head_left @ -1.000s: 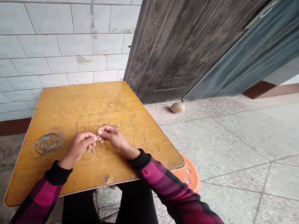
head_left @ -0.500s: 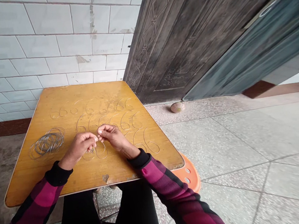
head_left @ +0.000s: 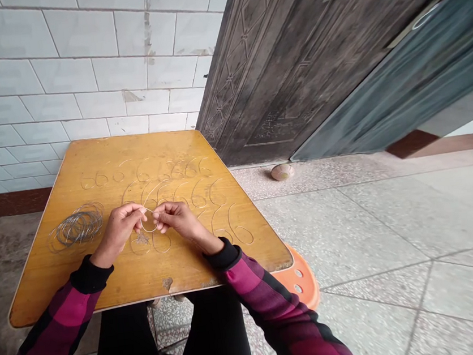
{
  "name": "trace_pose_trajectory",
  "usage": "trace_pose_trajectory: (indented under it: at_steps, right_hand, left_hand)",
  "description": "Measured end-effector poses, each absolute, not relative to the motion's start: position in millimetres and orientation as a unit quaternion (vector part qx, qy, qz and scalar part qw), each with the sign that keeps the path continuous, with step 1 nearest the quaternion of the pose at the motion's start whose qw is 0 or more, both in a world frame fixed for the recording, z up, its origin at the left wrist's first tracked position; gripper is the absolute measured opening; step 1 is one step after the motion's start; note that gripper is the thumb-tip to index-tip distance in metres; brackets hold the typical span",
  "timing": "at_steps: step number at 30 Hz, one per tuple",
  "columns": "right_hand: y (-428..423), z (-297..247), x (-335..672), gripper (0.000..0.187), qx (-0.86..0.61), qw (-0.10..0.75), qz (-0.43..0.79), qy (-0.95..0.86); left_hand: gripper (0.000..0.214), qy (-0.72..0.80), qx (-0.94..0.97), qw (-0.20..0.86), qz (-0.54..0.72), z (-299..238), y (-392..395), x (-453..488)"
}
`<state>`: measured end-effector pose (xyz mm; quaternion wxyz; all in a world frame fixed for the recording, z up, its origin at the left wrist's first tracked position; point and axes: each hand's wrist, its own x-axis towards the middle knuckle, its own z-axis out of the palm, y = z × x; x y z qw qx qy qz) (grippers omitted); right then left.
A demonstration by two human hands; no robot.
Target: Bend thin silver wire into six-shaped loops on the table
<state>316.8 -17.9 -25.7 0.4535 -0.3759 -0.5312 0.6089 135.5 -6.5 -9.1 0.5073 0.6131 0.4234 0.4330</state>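
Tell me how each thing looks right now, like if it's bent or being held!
left hand, pinching the wire loop
right hand, pinching the wire loop
wire loop, bent round, held up
wire coil, loose, lying flat
six-shaped wires, bent, lying in rows
orange stool, partly hidden

This looks like the covered entryway of a home rather than a proper workshop: a white tiled wall (head_left: 76, 47) meets a dark embossed metal door (head_left: 292, 63), above a speckled terrazzo floor (head_left: 353, 227). A small wooden counter (head_left: 60, 277) and an orange plastic stool (head_left: 303, 278) make a makeshift work spot, with loops of bent wire (head_left: 77, 227) laid out on top.
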Motion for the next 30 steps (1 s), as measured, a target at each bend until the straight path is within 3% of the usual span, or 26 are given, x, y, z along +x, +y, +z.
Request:
trace_pose_trajectory:
  at_steps: [17,25,30]
  right_hand:
    - [-16.1,-23.8,319.2,0.025,-0.441,0.498,0.478,-0.574]
    - [-24.9,-20.9,316.6,0.015,-0.501,0.450,0.192,-0.713]
    - [-27.2,-16.4,318.5,0.017,-0.490,0.445,0.213,-0.719]
  left_hand:
    - [0.026,0.406,0.620,0.517,0.427,-4.2,-11.8,131.0]
    - [0.025,0.436,0.640,0.496,0.394,3.8,-20.3,140.7]
    - [0.021,0.460,0.637,0.469,0.404,-0.1,-17.4,142.2]
